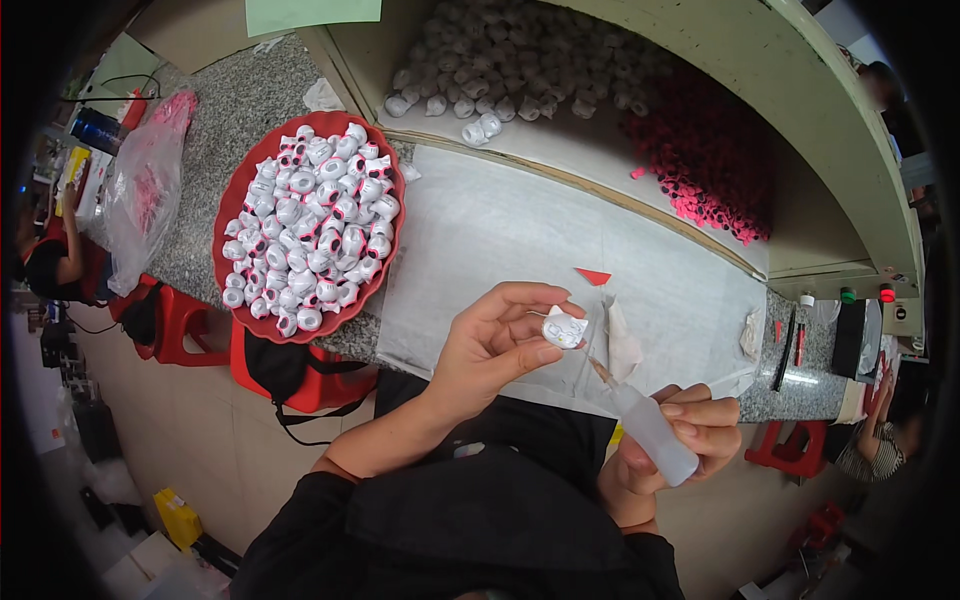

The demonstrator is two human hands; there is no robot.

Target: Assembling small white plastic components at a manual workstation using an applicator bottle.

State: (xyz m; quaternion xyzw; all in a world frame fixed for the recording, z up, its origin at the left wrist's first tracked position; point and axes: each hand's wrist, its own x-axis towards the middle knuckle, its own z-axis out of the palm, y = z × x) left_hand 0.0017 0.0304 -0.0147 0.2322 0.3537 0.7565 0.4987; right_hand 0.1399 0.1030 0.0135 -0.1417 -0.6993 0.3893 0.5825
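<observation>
The left hand (pixel 490 350) pinches a small white cat-head piece (pixel 564 328). At the piece's five o'clock, the right hand (pixel 700 430) wraps its fingers around a cloudy white plastic bottle (pixel 652 436).

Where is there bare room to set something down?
On the paper, between the bowl, shelf and left hand; also between the tissue and white wad. Crowded: the bowl, heaped with white heads, and mid-paper around the red scrap, tissue and bottle tip.

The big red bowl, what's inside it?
Inside the red bowl is a heap of small white pieces, some with pink edges. The ones on top cover the bottom, so what's underneath can't be seen.
</observation>
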